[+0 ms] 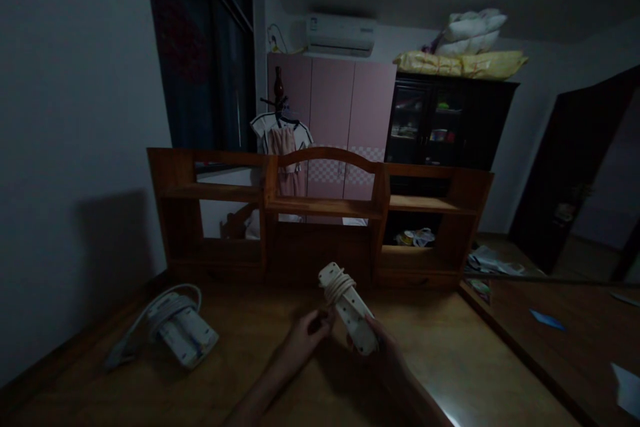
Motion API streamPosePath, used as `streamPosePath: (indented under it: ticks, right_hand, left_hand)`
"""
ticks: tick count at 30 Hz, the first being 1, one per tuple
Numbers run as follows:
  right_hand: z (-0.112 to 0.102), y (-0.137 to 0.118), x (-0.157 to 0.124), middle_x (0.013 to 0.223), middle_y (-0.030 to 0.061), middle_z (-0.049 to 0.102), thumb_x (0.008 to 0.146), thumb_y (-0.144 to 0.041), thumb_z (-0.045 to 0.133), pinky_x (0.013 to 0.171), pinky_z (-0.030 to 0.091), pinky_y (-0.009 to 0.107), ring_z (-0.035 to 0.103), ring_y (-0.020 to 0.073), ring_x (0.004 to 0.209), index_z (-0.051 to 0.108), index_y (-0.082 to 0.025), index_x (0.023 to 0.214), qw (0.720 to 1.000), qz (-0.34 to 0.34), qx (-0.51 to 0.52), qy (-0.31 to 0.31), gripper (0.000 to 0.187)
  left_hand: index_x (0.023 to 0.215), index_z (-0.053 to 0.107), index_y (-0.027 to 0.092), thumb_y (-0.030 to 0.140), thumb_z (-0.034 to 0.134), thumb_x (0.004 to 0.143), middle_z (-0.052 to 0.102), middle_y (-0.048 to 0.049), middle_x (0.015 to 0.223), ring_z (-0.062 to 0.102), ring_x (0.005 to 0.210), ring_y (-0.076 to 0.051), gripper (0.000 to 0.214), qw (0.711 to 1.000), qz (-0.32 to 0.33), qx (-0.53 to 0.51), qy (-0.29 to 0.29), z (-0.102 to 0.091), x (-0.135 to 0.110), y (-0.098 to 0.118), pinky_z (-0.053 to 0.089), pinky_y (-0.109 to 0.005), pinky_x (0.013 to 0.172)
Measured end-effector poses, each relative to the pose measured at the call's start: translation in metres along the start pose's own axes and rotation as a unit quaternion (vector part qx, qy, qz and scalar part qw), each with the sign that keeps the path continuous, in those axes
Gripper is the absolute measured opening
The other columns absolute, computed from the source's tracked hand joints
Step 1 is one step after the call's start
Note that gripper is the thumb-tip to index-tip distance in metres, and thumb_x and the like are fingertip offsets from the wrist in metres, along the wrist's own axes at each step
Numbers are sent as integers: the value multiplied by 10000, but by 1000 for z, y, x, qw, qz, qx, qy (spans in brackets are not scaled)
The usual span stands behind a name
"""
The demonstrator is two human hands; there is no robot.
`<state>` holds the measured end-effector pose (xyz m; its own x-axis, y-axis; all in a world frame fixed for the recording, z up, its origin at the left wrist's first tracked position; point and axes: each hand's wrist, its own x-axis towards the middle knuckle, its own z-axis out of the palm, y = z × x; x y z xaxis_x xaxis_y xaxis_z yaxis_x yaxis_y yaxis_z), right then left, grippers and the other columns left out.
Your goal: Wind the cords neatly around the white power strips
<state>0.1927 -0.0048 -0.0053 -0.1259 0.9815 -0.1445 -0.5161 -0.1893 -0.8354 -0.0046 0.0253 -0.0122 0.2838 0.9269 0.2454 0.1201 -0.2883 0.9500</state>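
A white power strip (354, 317) with its cord (339, 287) wound round the far end is tilted above the wooden desk. My right hand (385, 347) grips it by its near end, fingers wrapped round the side. Just left of the strip is my left hand (310, 333), its fingers curled together near the wound cord. Whether anything is pinched in those fingers is too dark to make out. A second white power strip (187, 333) lies on the desk at the left, cord wrapped round it and one end trailing toward the wall.
The desk (240, 353) has a wooden shelf unit (325, 207) along its back. White plastic bags (423, 237) sit in its right compartment. To the right, a lower wooden surface (530, 360) bears a blue card (547, 319) and some paper (627, 390). A wall (75, 213) bounds the left side.
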Motion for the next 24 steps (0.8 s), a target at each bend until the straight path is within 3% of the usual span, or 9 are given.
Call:
streamPosePath:
  ticks: [5,8,12,15,19,24]
  right_hand:
    - [-2,1,-5,708,87,674,603,-564,770,551,485,296,628,209,610,693,-126,852,999,-14,17,39,509]
    - [-5,2,-8,697,85,672,594,-616,741,563,483,311,623,221,613,694,-125,821,995,-14,-68,67,544]
    - [-1,3,-13,819,96,707,595,-586,735,721,498,394,651,302,790,716,-176,904,972,-88,-195,93,513]
    - [6,3,-17,870,93,717,557,-554,750,800,483,438,644,349,887,718,-214,940,954,-123,-252,108,513]
    - [17,0,-23,890,105,715,581,-560,716,824,480,465,648,366,901,703,-204,1010,952,-116,-269,90,558]
    - [30,-10,-32,944,120,713,596,-577,704,908,455,458,620,379,1012,718,-222,995,931,-108,-335,91,535]
  left_hand:
    - [828,677,156,510,560,829,659,-33,788,588,768,-180,372,1000,0,9,11,4,4,5,444,-264,714]
    - [884,663,155,572,553,809,636,-32,752,578,662,-159,438,1000,-23,-4,20,8,4,4,446,-249,607]
    - [913,658,166,654,587,731,610,-26,679,548,543,-147,525,996,-76,-46,16,12,2,7,439,-253,512]
    - [833,660,168,668,614,693,602,-31,652,564,570,-163,521,994,-87,-57,19,12,-1,12,444,-258,516]
    - [783,650,180,674,588,711,610,-48,653,594,634,-193,502,995,-89,-22,45,7,-2,12,454,-269,539]
    - [864,676,188,651,525,765,678,-127,878,632,856,-257,497,986,-95,101,94,2,-6,5,498,-318,728]
